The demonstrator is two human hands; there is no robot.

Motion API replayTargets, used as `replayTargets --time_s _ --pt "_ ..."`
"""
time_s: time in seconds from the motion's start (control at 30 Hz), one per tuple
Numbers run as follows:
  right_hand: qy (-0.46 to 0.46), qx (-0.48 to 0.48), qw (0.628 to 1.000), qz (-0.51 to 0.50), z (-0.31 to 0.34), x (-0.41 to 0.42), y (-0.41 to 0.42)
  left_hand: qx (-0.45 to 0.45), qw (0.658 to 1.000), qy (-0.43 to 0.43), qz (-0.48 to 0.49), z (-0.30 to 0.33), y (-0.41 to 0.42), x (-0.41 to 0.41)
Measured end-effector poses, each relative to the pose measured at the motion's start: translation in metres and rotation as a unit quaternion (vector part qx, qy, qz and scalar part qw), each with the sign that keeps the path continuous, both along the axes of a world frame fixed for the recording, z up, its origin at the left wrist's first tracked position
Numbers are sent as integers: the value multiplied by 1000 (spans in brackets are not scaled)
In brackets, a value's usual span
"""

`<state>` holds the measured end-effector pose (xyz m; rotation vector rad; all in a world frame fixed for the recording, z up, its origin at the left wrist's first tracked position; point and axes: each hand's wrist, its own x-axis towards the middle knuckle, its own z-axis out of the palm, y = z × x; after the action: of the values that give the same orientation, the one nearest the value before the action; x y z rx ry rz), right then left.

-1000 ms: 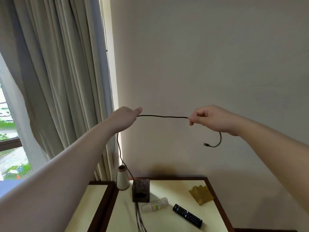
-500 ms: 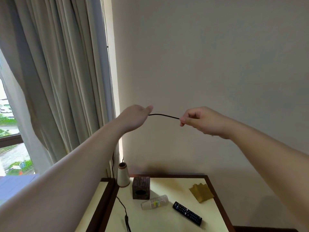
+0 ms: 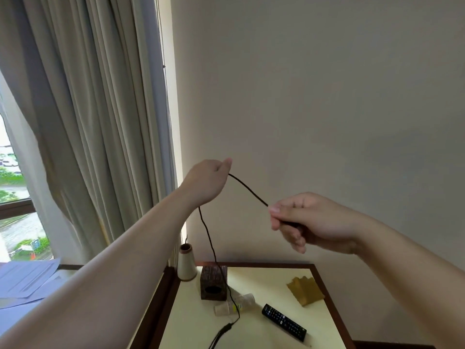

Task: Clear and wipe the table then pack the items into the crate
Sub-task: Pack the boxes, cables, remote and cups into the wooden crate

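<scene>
A thin black cable (image 3: pixel 247 188) stretches in the air between both hands. My left hand (image 3: pixel 207 181) grips it high up, and the cable hangs from under that hand down to the table (image 3: pixel 251 331). My right hand (image 3: pixel 308 220) pinches the cable lower and to the right, with more of it bunched inside the fist. On the cream table lie a dark wooden box (image 3: pixel 214 283), a small tipped bottle (image 3: pixel 235 304), a black remote (image 3: pixel 284 321) and a yellow cloth (image 3: pixel 305 289). No crate is visible.
A cream cone-shaped holder (image 3: pixel 186 263) stands at the table's back left corner. Grey curtains (image 3: pixel 95 122) and a window fill the left side. Loose papers (image 3: pixel 25 278) lie on a surface at the lower left. A plain wall rises behind the table.
My right hand has dropped lower and drawn the cable's loose end into its fist. The stretch between the hands now slopes down to the right, and the hanging part swung over the table.
</scene>
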<state>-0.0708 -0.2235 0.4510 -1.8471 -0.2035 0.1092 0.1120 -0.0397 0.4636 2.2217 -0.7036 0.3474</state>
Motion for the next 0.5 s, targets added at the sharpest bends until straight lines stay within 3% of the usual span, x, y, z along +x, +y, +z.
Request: replayTargets --time_s 0.1,0.2,0.27,0.37,0.5 --pt "-36 146 988 39 24 -1 32 -36 998 27 -33 -22 -18 -1" --pt "-112 328 938 -9 55 15 43 -88 991 72 -65 -61 -38 -18" --pt "-184 367 911 -44 69 34 35 -156 976 132 -73 -88 -47 -38" --pt "-274 262 915 -136 66 63 5 -144 975 120 -123 -124 -45 -78" --pt "-268 -22 927 -262 30 84 -29 -136 975 57 -166 -135 -27 -105"
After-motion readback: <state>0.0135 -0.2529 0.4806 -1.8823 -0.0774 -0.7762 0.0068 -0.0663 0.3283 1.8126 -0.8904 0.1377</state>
